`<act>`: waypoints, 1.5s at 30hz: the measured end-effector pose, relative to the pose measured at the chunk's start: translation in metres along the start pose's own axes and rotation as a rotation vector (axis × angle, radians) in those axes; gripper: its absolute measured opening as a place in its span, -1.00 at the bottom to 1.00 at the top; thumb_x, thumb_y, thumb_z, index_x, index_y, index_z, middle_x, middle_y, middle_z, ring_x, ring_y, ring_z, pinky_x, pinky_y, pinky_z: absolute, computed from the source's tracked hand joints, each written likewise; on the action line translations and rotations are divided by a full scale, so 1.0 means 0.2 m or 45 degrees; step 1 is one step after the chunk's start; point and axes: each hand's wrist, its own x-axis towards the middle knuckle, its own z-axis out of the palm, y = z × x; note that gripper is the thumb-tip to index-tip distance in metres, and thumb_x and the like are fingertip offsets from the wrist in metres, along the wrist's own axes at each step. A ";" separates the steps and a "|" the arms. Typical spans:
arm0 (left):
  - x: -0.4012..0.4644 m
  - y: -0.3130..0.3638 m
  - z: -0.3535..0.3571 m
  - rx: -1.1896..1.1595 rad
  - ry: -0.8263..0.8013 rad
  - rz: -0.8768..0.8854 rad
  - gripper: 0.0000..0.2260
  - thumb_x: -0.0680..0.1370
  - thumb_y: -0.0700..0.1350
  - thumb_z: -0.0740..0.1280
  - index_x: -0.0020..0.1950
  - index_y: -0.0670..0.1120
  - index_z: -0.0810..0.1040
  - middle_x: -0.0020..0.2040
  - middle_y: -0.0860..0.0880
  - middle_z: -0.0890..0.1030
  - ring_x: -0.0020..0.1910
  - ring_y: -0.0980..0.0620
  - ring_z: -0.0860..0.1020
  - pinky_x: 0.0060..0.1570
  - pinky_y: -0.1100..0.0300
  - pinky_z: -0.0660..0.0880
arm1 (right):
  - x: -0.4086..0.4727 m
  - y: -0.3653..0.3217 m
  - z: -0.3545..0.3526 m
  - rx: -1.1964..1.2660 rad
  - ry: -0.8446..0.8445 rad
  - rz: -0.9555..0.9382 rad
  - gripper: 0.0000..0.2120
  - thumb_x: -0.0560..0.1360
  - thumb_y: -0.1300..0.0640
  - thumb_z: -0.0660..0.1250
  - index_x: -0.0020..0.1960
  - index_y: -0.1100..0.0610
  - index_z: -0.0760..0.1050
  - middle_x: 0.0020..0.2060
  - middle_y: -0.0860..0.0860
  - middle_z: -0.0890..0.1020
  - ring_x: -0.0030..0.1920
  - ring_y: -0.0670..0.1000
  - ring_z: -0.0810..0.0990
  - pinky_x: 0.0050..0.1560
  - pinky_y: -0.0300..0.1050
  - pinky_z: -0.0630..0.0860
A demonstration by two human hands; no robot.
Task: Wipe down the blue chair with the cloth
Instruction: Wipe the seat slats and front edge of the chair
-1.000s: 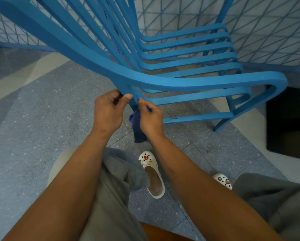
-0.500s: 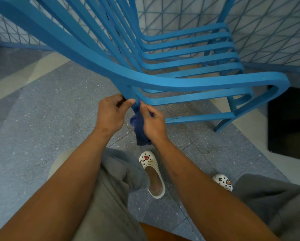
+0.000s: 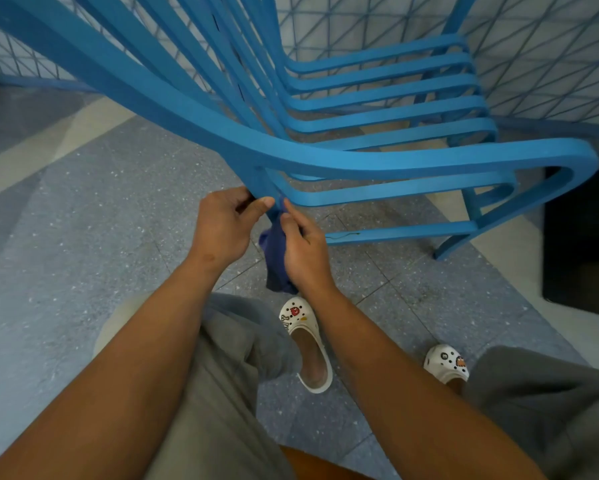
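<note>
Wiping chair (image 3: 360,164) leg below near arm; left hand (image 3: 223,225) grips leg; right hand (image 3: 305,249) clutches cloth (image 3: 274,251) against it; next likely rub downward.

Head-worn camera, looking forward and down.
Single wide-angle view (no second camera) close above both forearms, facing the blue chair (image 3: 360,161) and floor (image 3: 83,237) beneath.
</note>
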 end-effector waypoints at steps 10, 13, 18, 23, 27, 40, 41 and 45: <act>0.02 -0.03 0.02 0.089 -0.052 -0.047 -0.84 0.60 -0.03 0.42 0.06 -0.09 0.71 -0.21 -0.11 0.70 -0.21 -0.13 0.64 -0.15 0.00 0.56 | 0.05 0.17 -0.08 -0.438 -0.127 -0.003 -0.59 0.71 0.14 0.11 0.55 0.05 0.37 -0.11 0.16 0.53 -0.26 -0.15 0.45 -0.26 -0.34 0.34; 0.03 -0.05 0.03 0.091 -0.055 -0.041 -0.83 0.59 -0.03 0.42 0.07 -0.10 0.71 -0.26 0.08 0.67 -0.23 0.13 0.64 -0.20 0.24 0.57 | 0.04 0.16 -0.04 -0.349 -0.077 -0.034 -0.58 0.71 0.08 0.13 0.56 -0.05 0.33 0.01 0.15 0.54 -0.14 -0.15 0.50 -0.18 -0.41 0.38; 0.03 -0.08 0.06 0.117 -0.076 -0.090 -0.85 0.58 -0.02 0.43 -0.07 -0.08 0.70 -0.33 0.18 0.62 -0.30 0.22 0.62 -0.28 0.34 0.52 | -0.01 0.20 0.03 -0.272 -0.018 -0.191 -0.52 0.72 0.01 0.10 0.59 -0.27 0.13 -0.01 0.02 0.50 -0.02 -0.19 0.51 -0.02 -0.43 0.41; 0.04 -0.08 0.08 0.175 -0.108 -0.132 -0.78 0.58 0.04 0.43 0.05 -0.10 0.72 -0.18 -0.02 0.71 -0.21 0.00 0.66 -0.12 0.00 0.61 | 0.03 0.31 -0.06 -0.439 -0.144 0.048 -0.53 0.73 0.07 0.08 0.63 -0.07 0.17 0.22 0.17 0.51 0.19 0.04 0.54 0.16 -0.14 0.47; 0.04 -0.08 0.09 0.215 -0.116 -0.125 -0.76 0.58 0.04 0.42 0.06 -0.13 0.72 -0.14 -0.06 0.73 -0.18 -0.04 0.68 -0.08 -0.07 0.61 | 0.05 0.29 -0.07 -0.365 -0.124 -0.011 -0.55 0.72 0.08 0.11 0.61 -0.02 0.24 -0.01 0.10 0.49 -0.05 -0.11 0.52 -0.05 -0.26 0.43; 0.05 -0.10 0.10 0.243 -0.123 -0.104 -0.76 0.59 0.02 0.42 -0.01 -0.14 0.72 -0.25 0.06 0.67 -0.29 0.19 0.62 -0.25 0.32 0.50 | 0.08 0.23 -0.07 -0.187 0.022 -0.040 -0.67 0.68 0.11 0.26 0.43 0.06 0.53 0.02 0.13 0.58 -0.05 -0.18 0.54 -0.04 -0.43 0.42; 0.05 -0.10 0.11 0.246 -0.122 -0.096 -0.75 0.59 0.03 0.41 0.01 -0.14 0.73 -0.19 0.02 0.71 -0.25 0.14 0.64 -0.19 0.27 0.54 | 0.08 0.21 -0.06 -0.164 0.041 -0.090 -0.67 0.67 0.10 0.27 0.42 0.04 0.53 0.01 0.09 0.59 -0.03 -0.19 0.54 -0.03 -0.44 0.42; 0.06 -0.10 0.11 0.267 -0.137 -0.103 -0.74 0.59 0.04 0.41 -0.06 -0.14 0.71 -0.29 0.02 0.66 -0.33 0.17 0.59 -0.32 0.38 0.44 | 0.04 0.21 -0.02 -0.137 0.094 -0.084 -0.65 0.67 0.10 0.27 0.45 0.02 0.50 0.00 0.07 0.60 0.01 -0.12 0.57 0.01 -0.36 0.47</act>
